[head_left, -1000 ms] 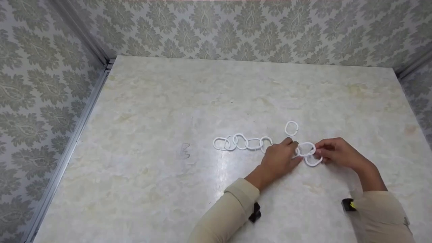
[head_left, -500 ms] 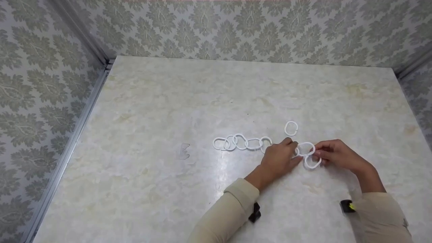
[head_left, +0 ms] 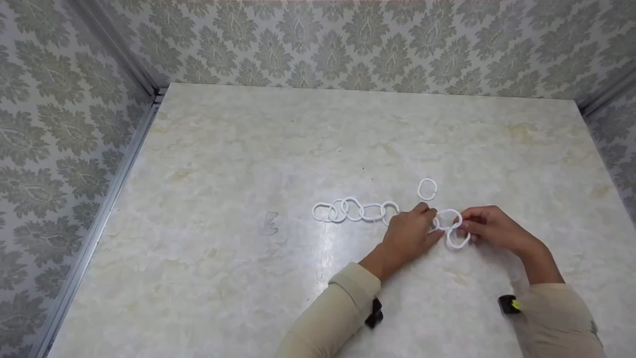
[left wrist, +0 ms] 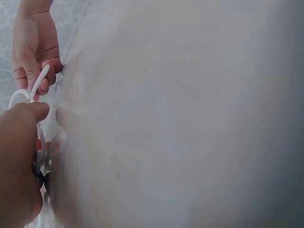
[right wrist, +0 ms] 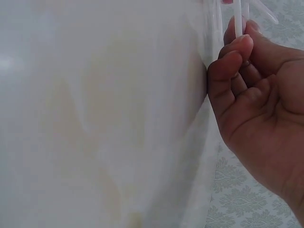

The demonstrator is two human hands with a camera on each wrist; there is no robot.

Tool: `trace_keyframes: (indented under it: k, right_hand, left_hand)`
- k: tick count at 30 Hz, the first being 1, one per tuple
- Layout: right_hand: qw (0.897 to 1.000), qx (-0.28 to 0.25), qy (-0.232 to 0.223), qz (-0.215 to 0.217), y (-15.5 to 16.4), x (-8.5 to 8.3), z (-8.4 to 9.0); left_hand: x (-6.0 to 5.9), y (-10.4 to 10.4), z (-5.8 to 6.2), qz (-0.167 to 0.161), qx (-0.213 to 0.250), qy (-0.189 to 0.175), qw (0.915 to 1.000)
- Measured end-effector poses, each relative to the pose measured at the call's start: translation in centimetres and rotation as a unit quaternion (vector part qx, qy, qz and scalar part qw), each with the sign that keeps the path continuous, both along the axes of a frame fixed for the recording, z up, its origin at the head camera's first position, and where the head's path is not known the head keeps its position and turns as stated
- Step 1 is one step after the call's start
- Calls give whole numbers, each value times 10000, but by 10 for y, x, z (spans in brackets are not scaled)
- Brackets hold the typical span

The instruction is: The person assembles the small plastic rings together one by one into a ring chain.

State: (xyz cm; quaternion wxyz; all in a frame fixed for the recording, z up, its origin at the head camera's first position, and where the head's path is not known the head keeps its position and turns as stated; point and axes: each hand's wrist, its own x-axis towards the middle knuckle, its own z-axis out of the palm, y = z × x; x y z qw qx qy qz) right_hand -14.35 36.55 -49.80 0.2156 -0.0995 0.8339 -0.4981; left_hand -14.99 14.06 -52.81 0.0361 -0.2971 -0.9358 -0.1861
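Note:
A chain of several linked white plastic rings (head_left: pixel 355 211) lies on the marble table (head_left: pixel 248 149) and runs right, under my left hand (head_left: pixel 431 222). That hand pinches the left side of a white ring (head_left: pixel 448 218) at the chain's right end. My right hand (head_left: pixel 464 229) pinches a second white ring (head_left: pixel 457 239) that overlaps the first from below. In the left wrist view my left hand (left wrist: pixel 21 142) is close and blurred, and a ring (left wrist: pixel 39 81) sits in the fingers of the right hand (left wrist: pixel 33 52). The right wrist view shows my right hand (right wrist: pixel 242 52) curled on a ring edge (right wrist: pixel 237 19).
One loose white ring (head_left: pixel 427 189) lies alone just beyond the hands. Patterned walls (head_left: pixel 348 40) close the table at the back and both sides, with a metal rail (head_left: pixel 114 179) along the left edge. A faint mark (head_left: pixel 271 223) sits left of the chain.
My right hand and its ring have crept slightly left, towards the ring in my left hand. The chain and the loose ring have not moved.

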Motion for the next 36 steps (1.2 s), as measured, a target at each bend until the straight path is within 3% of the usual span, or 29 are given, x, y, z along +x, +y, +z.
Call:
trace_keyframes:
  k: [10,18,26,33,36]
  right_hand:
    - [9998,-170,105,-4,-6,-2,1]
    - [9975,-271,204,-616,-2,-1,6]
    - [9913,-545,88,-1196,4,1,17]
    - [9866,-933,14,-1342,4,1,24]
    - [9842,-1128,-60,-1365,3,3,26]
  left_hand:
    - [0,1,0,-90,-170,95,9998]
    - [0,1,0,-97,-140,-17,9999]
    - [1,0,2,-74,-133,116,9998]
    - [1,-1,4,-125,-103,-96,9998]
    - [1,-1,7,-106,18,-381,9992]
